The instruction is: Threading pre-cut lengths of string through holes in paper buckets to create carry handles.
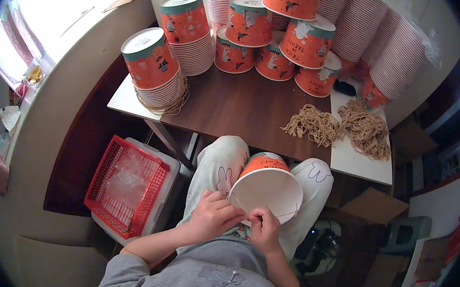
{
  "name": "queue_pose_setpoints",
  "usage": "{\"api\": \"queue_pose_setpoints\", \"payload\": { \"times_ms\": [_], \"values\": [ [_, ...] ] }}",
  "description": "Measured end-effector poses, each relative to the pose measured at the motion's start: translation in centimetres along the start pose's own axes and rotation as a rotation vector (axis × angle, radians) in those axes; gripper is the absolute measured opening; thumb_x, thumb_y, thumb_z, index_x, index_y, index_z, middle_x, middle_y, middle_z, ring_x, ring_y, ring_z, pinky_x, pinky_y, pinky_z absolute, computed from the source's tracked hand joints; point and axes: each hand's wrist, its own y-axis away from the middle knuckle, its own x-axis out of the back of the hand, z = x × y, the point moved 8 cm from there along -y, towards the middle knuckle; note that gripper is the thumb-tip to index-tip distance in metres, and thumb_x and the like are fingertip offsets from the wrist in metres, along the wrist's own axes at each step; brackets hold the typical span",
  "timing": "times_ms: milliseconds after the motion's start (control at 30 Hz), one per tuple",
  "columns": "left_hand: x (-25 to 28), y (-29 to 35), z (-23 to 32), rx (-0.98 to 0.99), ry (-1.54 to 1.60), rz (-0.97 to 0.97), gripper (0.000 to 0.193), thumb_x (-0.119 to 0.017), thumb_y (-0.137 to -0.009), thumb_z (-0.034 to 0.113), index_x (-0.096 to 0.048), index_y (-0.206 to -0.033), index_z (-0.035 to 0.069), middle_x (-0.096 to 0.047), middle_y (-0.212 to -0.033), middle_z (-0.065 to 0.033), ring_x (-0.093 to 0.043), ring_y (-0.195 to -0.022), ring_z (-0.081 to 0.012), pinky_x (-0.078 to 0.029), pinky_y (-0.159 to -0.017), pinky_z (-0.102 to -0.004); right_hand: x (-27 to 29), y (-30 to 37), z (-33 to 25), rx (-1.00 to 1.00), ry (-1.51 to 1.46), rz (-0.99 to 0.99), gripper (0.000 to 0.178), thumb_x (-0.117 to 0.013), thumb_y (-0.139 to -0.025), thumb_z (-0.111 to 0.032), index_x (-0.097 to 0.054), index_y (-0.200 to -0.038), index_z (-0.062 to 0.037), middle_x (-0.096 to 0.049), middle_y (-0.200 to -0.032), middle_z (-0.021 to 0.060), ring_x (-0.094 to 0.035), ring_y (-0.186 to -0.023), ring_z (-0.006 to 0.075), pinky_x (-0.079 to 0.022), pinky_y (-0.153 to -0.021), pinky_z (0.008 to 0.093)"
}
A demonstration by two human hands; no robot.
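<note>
An orange paper bucket [268, 188] with a white inside rests between my thighs, tilted so its mouth faces me. Thin tan string [242, 206] runs across the near part of the mouth, and a bit of it shows at the right rim. My left hand [215, 215] is at the near left of the rim, thumb and fingers pinched together on the string. Close beside it, my right hand [264, 227] is curled, its fingertips pinching the string too. The two sets of fingertips almost meet; the exact grip between them is too small to make out.
Ahead stands a brown table [234, 102] with stacked upside-down orange buckets [249, 21] and nested bucket stacks [155, 61]. Two heaps of tan string [312, 124] lie at its right. A red basket [126, 186] holding clear plastic is at my left. Cardboard [374, 205] stands at right.
</note>
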Motion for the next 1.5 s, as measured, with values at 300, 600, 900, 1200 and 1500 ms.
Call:
{"api": "queue_pose_setpoints", "payload": {
  "times_ms": [300,600,900,1200,1500],
  "values": [
    [0.0,0.0,-0.2,0.012,0.058,-0.079,0.013,-0.067,-0.065,0.014,-0.061,-0.077,0.013,-0.058,-0.073,0.0028,-0.050,-0.072,-0.0162,-0.033,-0.064,-0.0303,0.2,0.8,0.4,-0.031,-0.017,-0.042,0.007,-0.052,-0.079,-0.003,-0.046,-0.081,-0.0040,-0.051,-0.069,0.0108,-0.053,-0.060,0.0281,-0.042,-0.055,0.0341],
    [-0.6,0.4,-0.2,0.017,0.043,-0.076,0.012,-0.066,-0.065,0.014,-0.060,-0.075,0.013,-0.057,-0.072,0.0029,-0.050,-0.073,-0.0160,-0.032,-0.065,-0.0315,0.5,1.2,0.3,-0.019,-0.059,-0.023,0.010,-0.053,-0.075,0.001,-0.046,-0.080,-0.0040,-0.049,-0.066,0.0096,-0.050,-0.058,0.0262,-0.040,-0.053,0.0336],
    [-0.6,3.9,-1.1,-0.030,0.116,0.048,0.020,-0.069,-0.063,0.013,-0.064,-0.082,0.016,-0.056,-0.083,0.0011,-0.050,-0.080,-0.0166,-0.033,-0.068,-0.0323,0.9,1.3,-3.6,0.128,0.174,-0.114,0.014,-0.061,-0.071,-0.002,-0.052,-0.080,-0.0057,-0.056,-0.071,0.0074,-0.054,-0.062,0.0251,-0.042,-0.054,0.0326],
    [-8.0,12.9,-3.7,0.919,0.956,-0.483,0.019,-0.059,-0.084,0.017,-0.057,-0.098,0.004,-0.059,-0.089,-0.0015,-0.054,-0.079,-0.0083,-0.043,-0.069,-0.0225,-0.3,4.0,-4.8,0.287,0.431,-0.241,0.017,-0.065,-0.067,-0.006,-0.054,-0.079,-0.0105,-0.059,-0.079,-0.0007,-0.056,-0.072,0.0153,-0.040,-0.072,0.0365],
    [-10.3,11.7,-1.1,1.131,1.416,-0.232,0.013,-0.057,-0.084,0.011,-0.058,-0.093,0.002,-0.060,-0.088,-0.0011,-0.055,-0.082,-0.0078,-0.044,-0.075,-0.0218,-1.1,6.4,-4.2,0.365,0.645,-0.233,0.006,-0.060,-0.071,-0.011,-0.055,-0.075,-0.0115,-0.061,-0.086,-0.0018,-0.056,-0.078,0.0117,-0.038,-0.075,0.0362]
  ]
}}
